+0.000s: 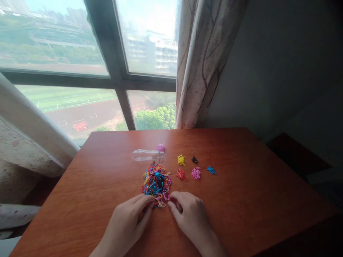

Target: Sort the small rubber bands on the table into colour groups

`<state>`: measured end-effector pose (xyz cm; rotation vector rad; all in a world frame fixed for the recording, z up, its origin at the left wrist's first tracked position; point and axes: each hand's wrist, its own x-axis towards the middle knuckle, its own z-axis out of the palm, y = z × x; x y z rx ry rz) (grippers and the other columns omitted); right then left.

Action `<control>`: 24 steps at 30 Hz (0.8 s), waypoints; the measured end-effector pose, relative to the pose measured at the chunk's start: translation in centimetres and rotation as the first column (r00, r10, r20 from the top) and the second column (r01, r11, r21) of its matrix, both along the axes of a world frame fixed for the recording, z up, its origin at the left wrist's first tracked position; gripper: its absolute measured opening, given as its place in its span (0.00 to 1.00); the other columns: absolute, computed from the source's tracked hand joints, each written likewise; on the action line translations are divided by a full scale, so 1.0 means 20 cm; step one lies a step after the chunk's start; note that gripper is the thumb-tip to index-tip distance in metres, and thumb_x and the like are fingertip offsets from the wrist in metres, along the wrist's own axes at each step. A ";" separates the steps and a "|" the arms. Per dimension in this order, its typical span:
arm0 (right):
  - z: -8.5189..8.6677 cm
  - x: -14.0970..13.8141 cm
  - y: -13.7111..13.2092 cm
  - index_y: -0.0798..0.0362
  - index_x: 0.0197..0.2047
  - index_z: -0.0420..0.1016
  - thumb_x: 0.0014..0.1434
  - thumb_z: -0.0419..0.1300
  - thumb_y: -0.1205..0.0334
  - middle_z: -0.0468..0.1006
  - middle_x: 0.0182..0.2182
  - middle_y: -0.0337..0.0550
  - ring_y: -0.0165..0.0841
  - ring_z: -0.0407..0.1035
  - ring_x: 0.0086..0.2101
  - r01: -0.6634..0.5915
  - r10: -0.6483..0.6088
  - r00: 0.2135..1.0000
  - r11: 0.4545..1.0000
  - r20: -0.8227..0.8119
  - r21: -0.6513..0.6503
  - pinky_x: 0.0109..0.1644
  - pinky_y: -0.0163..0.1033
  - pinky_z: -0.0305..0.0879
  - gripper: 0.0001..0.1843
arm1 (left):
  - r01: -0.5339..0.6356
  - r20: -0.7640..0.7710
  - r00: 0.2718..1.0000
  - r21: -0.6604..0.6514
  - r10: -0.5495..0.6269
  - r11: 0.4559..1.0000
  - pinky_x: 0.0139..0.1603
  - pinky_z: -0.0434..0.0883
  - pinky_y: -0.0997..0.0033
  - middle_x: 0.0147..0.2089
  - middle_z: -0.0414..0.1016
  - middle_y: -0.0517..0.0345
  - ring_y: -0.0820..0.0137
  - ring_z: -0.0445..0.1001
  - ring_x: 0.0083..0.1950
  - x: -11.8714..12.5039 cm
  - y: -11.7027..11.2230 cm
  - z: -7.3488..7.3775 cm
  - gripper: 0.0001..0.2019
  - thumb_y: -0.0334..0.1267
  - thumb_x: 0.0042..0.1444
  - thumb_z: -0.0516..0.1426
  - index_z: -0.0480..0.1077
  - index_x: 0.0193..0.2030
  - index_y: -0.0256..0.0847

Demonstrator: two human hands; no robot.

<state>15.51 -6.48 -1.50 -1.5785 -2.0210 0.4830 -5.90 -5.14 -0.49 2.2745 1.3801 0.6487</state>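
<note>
A mixed heap of small coloured rubber bands (157, 182) lies on the brown wooden table (241, 200). My left hand (128, 223) and my right hand (189, 214) rest at the heap's near edge, fingertips touching the bands and curled as in a pinch. Whether either hand grips a band is hidden. Right of the heap lie small sorted clusters: yellow (181, 160), black (194, 160), red (181, 174), pink (196, 173) and blue (211, 170). Behind the heap lies a clear plastic bottle (147, 155) on its side, with a pink cap (161, 147) beside its mouth.
The table stands against a large window (80, 71) with a dark frame. A patterned curtain (203, 64) hangs at the back right and another drapes at the left (26, 142). A grey wall (281, 64) is on the right.
</note>
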 end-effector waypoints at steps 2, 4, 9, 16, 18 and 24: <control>0.00 -0.02 0.01 0.48 0.37 0.75 0.60 0.61 0.67 0.78 0.28 0.35 0.31 0.71 0.29 0.008 -0.008 1.000 1.000 0.010 0.006 0.34 0.34 0.55 0.05 | -0.002 -0.004 1.000 -0.008 0.002 1.000 0.38 0.73 0.76 0.39 0.81 0.59 0.70 0.80 0.37 0.01 0.00 -0.01 0.10 0.35 0.64 0.51 0.74 0.43 0.47; -0.01 -0.03 0.02 0.48 0.36 0.75 0.60 0.60 0.68 0.78 0.28 0.35 0.31 0.71 0.29 0.011 -0.011 1.000 1.000 0.014 0.020 0.34 0.34 0.55 0.05 | 0.004 -0.014 1.000 -0.020 -0.004 1.000 0.39 0.74 0.75 0.39 0.81 0.59 0.69 0.80 0.37 0.01 -0.01 -0.01 0.11 0.34 0.64 0.51 0.74 0.43 0.47; -0.04 -0.05 0.03 0.49 0.36 0.75 0.63 0.57 0.68 0.79 0.28 0.37 0.32 0.72 0.29 0.010 -0.008 0.999 0.999 -0.051 0.049 0.34 0.34 0.56 0.07 | 0.052 -0.025 0.998 -0.037 -0.053 0.998 0.41 0.74 0.74 0.42 0.81 0.59 0.68 0.80 0.40 0.03 -0.02 -0.02 0.12 0.32 0.63 0.49 0.73 0.45 0.47; -0.07 -0.03 0.04 0.49 0.39 0.78 0.66 0.55 0.64 0.82 0.32 0.39 0.33 0.75 0.31 0.058 -0.040 0.981 0.994 -0.189 0.094 0.38 0.33 0.62 0.09 | 0.071 -0.043 0.996 -0.030 -0.072 0.997 0.41 0.74 0.73 0.41 0.80 0.58 0.67 0.80 0.40 0.03 -0.02 -0.02 0.13 0.31 0.63 0.49 0.73 0.46 0.47; -0.08 -0.02 0.03 0.49 0.39 0.78 0.67 0.54 0.63 0.82 0.32 0.40 0.34 0.76 0.32 0.066 -0.046 0.981 0.993 -0.189 0.098 0.39 0.33 0.63 0.11 | 0.067 -0.044 0.997 -0.021 -0.068 0.998 0.41 0.74 0.73 0.41 0.81 0.58 0.68 0.80 0.40 0.02 -0.02 -0.03 0.12 0.31 0.63 0.49 0.73 0.46 0.47; -0.08 -0.01 0.03 0.50 0.36 0.78 0.68 0.52 0.62 0.82 0.30 0.41 0.34 0.76 0.30 0.091 -0.072 0.983 0.990 -0.166 0.108 0.37 0.33 0.62 0.14 | 0.057 -0.040 0.998 0.001 -0.057 0.998 0.41 0.74 0.74 0.41 0.81 0.58 0.68 0.80 0.39 0.02 -0.02 -0.03 0.12 0.31 0.63 0.49 0.72 0.45 0.47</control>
